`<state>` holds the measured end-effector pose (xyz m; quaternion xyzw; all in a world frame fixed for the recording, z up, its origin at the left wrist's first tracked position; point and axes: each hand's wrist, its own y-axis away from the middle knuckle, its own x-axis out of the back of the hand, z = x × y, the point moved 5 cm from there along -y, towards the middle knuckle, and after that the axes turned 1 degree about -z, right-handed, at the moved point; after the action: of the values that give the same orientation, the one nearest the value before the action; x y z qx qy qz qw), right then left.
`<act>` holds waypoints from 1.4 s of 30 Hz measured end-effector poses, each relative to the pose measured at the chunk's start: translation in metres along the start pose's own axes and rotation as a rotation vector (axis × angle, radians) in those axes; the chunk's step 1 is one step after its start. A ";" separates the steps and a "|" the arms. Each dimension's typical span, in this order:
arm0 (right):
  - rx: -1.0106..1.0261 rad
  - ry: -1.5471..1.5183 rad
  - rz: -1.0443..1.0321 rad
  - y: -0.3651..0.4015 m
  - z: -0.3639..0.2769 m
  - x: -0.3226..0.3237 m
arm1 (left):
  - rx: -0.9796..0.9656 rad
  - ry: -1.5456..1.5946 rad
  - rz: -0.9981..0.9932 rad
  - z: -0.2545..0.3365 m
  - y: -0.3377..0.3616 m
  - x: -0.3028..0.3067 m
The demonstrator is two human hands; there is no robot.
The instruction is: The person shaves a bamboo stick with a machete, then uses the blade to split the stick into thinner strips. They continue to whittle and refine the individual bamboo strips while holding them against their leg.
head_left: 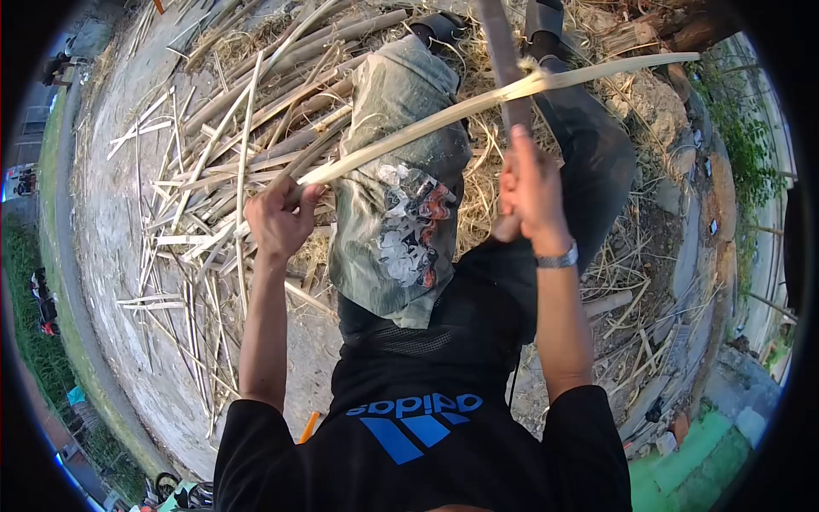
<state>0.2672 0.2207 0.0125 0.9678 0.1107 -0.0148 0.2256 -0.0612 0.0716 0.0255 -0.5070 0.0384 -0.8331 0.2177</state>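
My left hand is closed around the near end of a long pale bamboo strip. The strip slants up to the right across my thigh, its far end past my other leg. In my right hand is the handle of a long, dark-bladed machete, its blade pointing away from me. Blade and strip cross just beyond my right fingers, and a ragged, curled sliver stands up on the strip there. A greenish printed cloth drapes over my leg beneath the strip.
Many split bamboo strips lie heaped on the concrete ground at left. Curly shavings litter the floor between my legs. Rocks and rubble line the right side, with green plants behind.
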 end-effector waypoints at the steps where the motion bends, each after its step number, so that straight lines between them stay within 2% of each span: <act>1: -0.004 -0.130 -0.052 0.007 0.008 -0.017 | -0.006 0.002 0.014 0.003 0.000 0.002; 3: -0.036 -0.077 -0.050 0.011 -0.009 -0.005 | -0.023 0.057 0.010 0.000 0.000 0.006; 4: 0.030 0.004 -0.048 0.006 -0.014 0.008 | -0.024 0.022 0.009 -0.007 0.001 0.007; 5: 0.028 0.010 0.012 -0.001 -0.026 0.020 | 0.071 0.027 -0.008 -0.019 0.002 0.011; 7: 0.080 -0.120 0.117 -0.021 -0.038 0.041 | 0.106 0.031 -0.024 -0.020 -0.001 0.011; 9: 0.043 0.031 -0.022 -0.004 -0.013 -0.001 | -0.068 -0.075 0.074 0.018 -0.011 -0.009; 10: -0.017 -0.040 -0.055 0.001 -0.007 -0.004 | 0.026 -0.021 0.028 0.010 -0.014 -0.002; 11: -0.081 -0.125 -0.081 0.004 -0.002 -0.007 | -0.019 -0.089 -0.005 0.010 -0.015 0.001; 13: -0.091 0.005 -0.082 0.000 -0.013 0.017 | -0.036 -0.035 -0.023 0.015 -0.014 0.005; 15: 0.025 -0.043 0.093 -0.020 -0.028 0.052 | 0.112 -0.032 -0.037 -0.003 -0.016 0.015; 16: 0.009 -0.301 0.012 -0.056 0.000 0.086 | 0.143 -0.021 -0.058 -0.014 -0.012 0.007; 17: 0.010 -0.296 0.015 -0.042 0.002 0.066 | 0.143 -0.015 -0.058 -0.004 -0.012 0.002; 19: 0.008 0.043 -0.071 -0.006 -0.001 0.000 | 0.097 -0.070 -0.004 0.032 -0.023 -0.007; 21: -0.041 0.003 -0.069 -0.004 -0.013 0.011 | 0.031 -0.078 -0.015 0.043 -0.031 0.000; 23: 0.033 0.074 -0.020 -0.014 -0.034 0.036 | 0.069 -0.041 -0.041 0.030 -0.021 0.001; 24: 0.071 0.020 0.092 -0.025 -0.039 0.058 | 0.157 -0.019 -0.053 0.018 -0.020 0.006; 25: 0.080 -0.204 -0.015 -0.036 -0.042 0.063 | 0.146 -0.019 -0.059 0.025 -0.022 -0.003; 26: 0.042 -0.083 -0.046 -0.033 -0.020 0.053 | 0.110 -0.024 -0.019 0.043 -0.023 -0.017; 27: 0.011 0.041 -0.077 -0.015 -0.013 0.015 | 0.073 -0.026 0.029 0.055 -0.025 -0.024; 28: 0.026 -0.077 -0.197 -0.010 0.012 -0.012 | 0.082 -0.078 0.050 0.054 -0.028 -0.019; 29: -0.034 -0.093 -0.129 -0.002 -0.001 -0.012 | 0.061 -0.079 0.055 0.055 -0.031 -0.017; 31: -0.110 -0.002 -0.140 0.004 -0.026 0.005 | 0.107 -0.005 -0.020 0.046 -0.022 -0.015; 32: -0.027 0.003 -0.135 -0.006 -0.029 0.018 | 0.133 -0.019 -0.044 0.033 -0.024 -0.008; 33: 0.093 0.023 0.017 -0.012 -0.044 0.029 | 0.192 -0.004 -0.025 0.030 -0.024 0.000; 35: 0.129 -0.078 -0.008 -0.027 -0.029 0.028 | 0.143 0.052 0.021 0.029 -0.022 -0.020; 36: 0.067 -0.055 -0.098 -0.016 -0.016 0.001 | -0.013 -0.165 0.096 0.064 -0.029 -0.026; 37: -0.005 -0.033 -0.187 0.002 -0.003 -0.025 | -0.010 -0.161 0.105 0.069 -0.026 -0.023; 38: -0.101 -0.086 -0.192 0.003 -0.005 -0.023 | 0.064 -0.070 0.055 0.064 -0.027 -0.020; 40: -0.113 -0.114 -0.205 0.009 -0.022 -0.018 | 0.223 0.100 -0.091 0.061 -0.028 -0.012; 42: -0.086 -0.162 -0.244 0.016 -0.042 -0.024 | 0.292 0.167 -0.072 0.063 -0.039 0.003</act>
<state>0.2459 0.2207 0.0592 0.9322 0.2097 -0.1154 0.2716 -0.0205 0.1149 0.0696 -0.4001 -0.0833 -0.8763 0.2550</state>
